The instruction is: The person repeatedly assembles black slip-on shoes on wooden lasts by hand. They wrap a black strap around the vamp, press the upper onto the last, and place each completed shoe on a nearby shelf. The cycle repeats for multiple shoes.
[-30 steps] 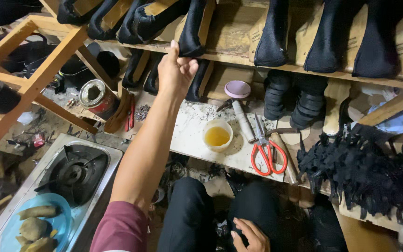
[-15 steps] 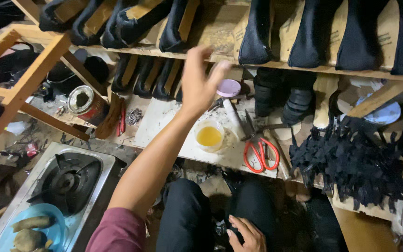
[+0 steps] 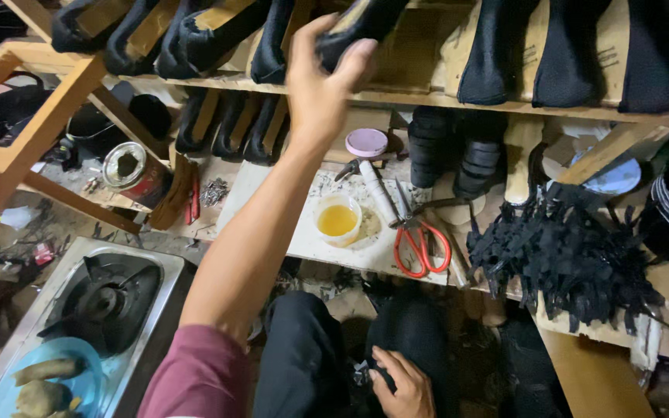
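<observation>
Left hand (image 3: 323,81) is raised to the upper shelf (image 3: 420,99), fingers curled around the lower end of a black shoe upper on its wooden last (image 3: 358,23); thumb on the near side, fingertips (image 3: 361,50) wrapped over the black toe, so a closed grasp on it. The piece stands in the row on that shelf, long axis running up and away from the camera, toe end down toward the shelf edge, top cut off by the frame. More black uppers on lasts sit either side of it. Right hand (image 3: 400,383) is low by the lap, between the dark trouser legs, fingers bent around something small and dark; cannot tell what it is or how tight the hold. On the white board (image 3: 272,217) below: a small cup of yellow liquid (image 3: 337,220), red-handled scissors (image 3: 421,246), a pile of black strips (image 3: 563,259) to the right. A gas burner (image 3: 106,298) sits lower left, with a blue plate (image 3: 79,379) in front of it.
</observation>
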Motion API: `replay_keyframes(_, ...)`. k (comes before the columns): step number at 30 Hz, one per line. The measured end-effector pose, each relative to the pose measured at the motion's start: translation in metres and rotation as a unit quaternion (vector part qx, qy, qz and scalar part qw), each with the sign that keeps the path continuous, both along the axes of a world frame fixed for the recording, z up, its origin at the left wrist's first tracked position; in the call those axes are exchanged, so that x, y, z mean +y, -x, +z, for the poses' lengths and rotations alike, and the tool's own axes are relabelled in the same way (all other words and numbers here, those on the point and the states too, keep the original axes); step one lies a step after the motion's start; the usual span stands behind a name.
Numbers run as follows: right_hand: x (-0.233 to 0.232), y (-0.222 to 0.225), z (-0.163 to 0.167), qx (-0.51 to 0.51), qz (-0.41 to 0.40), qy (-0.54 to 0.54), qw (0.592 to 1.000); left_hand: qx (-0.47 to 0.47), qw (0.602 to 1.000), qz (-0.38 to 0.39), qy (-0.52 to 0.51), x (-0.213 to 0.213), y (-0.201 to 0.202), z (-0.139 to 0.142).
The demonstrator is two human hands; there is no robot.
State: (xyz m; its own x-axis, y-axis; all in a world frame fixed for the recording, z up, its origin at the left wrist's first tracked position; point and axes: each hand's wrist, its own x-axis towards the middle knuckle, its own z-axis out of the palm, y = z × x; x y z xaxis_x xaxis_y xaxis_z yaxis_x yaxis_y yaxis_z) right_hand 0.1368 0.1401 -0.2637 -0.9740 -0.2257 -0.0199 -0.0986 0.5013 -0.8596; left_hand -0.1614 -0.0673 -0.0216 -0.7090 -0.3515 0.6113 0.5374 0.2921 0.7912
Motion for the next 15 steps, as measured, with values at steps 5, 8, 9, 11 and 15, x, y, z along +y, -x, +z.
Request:
replay_keyframes(5, -0.007, 0.002, -0.016, -0.022, -0.021, 0.112, 0.993, 0.040, 0.963, -0.130, -0.234, -0.035, -0.122, -0.063)
replay_keyframes(8, -0.009, 0.013, -0.010, -0.014, -0.015, 0.306, 0.952, -0.063, 0.848, -0.260, -0.458, -0.037, -0.212, -0.113)
replay_keyframes(9, -0.012, 0.019, -0.004, -0.008, -0.005, 0.387, 0.922, -0.098, 0.822, -0.278, -0.487, -0.032, -0.239, -0.130)
replay_keyframes(11, -0.013, 0.025, 0.012, 0.010, 0.006, 0.509, 0.861, -0.155, 0.768, -0.273, -0.558, -0.015, -0.285, -0.162)
replay_keyframes(15, -0.026, 0.011, 0.044, 0.023, -0.021, 0.584, 0.811, -0.208, 0.689, -0.327, -0.612, 0.018, -0.361, -0.218)
